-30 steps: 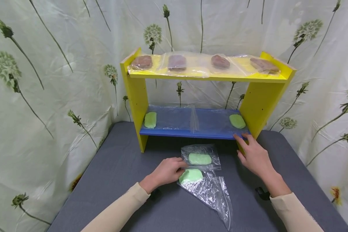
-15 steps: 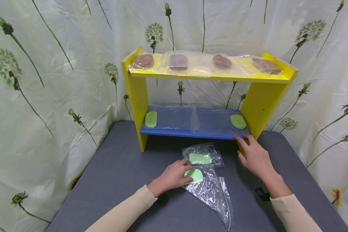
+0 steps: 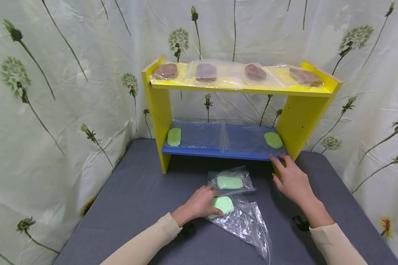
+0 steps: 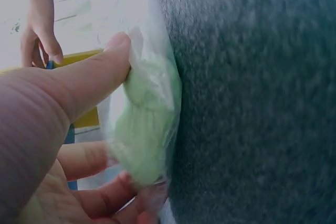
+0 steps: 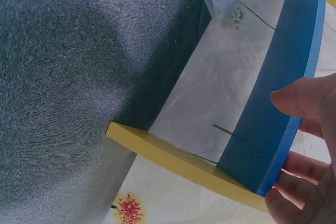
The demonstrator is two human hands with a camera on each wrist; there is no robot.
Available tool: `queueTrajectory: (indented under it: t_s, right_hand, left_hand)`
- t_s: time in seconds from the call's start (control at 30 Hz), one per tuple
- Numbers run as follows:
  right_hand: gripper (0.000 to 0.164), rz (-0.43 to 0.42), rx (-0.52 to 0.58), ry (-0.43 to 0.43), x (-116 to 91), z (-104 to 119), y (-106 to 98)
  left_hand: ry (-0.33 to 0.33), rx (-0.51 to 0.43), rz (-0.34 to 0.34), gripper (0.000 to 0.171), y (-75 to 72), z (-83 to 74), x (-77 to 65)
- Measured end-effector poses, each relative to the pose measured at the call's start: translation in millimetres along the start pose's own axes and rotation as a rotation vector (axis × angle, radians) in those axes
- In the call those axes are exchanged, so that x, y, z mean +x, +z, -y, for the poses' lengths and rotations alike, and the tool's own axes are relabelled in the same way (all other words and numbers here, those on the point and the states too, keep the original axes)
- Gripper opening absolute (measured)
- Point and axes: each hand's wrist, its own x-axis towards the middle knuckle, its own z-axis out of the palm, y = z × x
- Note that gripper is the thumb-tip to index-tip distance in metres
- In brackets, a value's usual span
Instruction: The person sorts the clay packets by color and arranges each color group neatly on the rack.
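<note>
On the table lies a clear zip bag (image 3: 247, 221) with a light green, soft-looking slab (image 3: 223, 205) at one end. My left hand (image 3: 200, 203) holds this slab through the plastic, thumb on the near side and fingers round the far side. The left wrist view shows the slab (image 4: 147, 124) squeezed between thumb and fingers. Just behind it is a second bagged green slab (image 3: 230, 182). My right hand (image 3: 292, 180) rests its fingertips on the front edge of the blue shelf (image 3: 215, 152), at its right end. Its thumb hangs lower, spread from the fingers.
Bags with green slabs (image 3: 174, 137) lie at both ends of the blue shelf. The yellow upper shelf (image 3: 192, 87) carries several bagged brownish and purple lumps (image 3: 206, 71). A flower-print curtain (image 3: 96, 84) encloses the grey table (image 3: 126, 206).
My left hand has moved right and closed over the near green slab, and its bag has shifted slightly. The right hand has stayed at the shelf's edge.
</note>
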Motion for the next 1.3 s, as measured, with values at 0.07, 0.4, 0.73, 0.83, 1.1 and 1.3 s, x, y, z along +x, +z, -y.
queueTrajectory:
  t_s: [0.07,0.4,0.73,0.83,1.1,1.3]
  right_hand:
    - [0.067,0.002,-0.001,-0.001,0.1,0.1,0.0]
    - [0.067,0.002,0.003,0.008,-0.1,1.7,-1.5]
    - [0.068,0.005,0.002,0.003,-0.3,2.3,-2.0]
    - [0.068,0.002,0.001,0.007,-0.2,2.6,-2.4]
    - [0.068,0.006,0.005,0.012,0.1,3.5,-2.3]
    - [0.067,0.009,0.006,0.013,0.1,3.5,-2.3]
  left_hand:
    - [-0.014,-0.026,0.007,0.067,0.1,-1.6,-1.0]
    - [0.016,-0.117,0.003,0.058,-4.6,-9.4,-9.0]
    - [0.082,-0.119,-0.054,0.056,-14.9,-13.1,-19.7]
    - [0.124,-0.101,-0.079,0.029,-18.2,-15.4,-22.8]
    - [0.217,-0.08,-0.09,0.019,-33.7,-26.2,-28.8]
    - [0.323,-0.1,-0.09,0.035,-54.8,-34.5,-34.0]
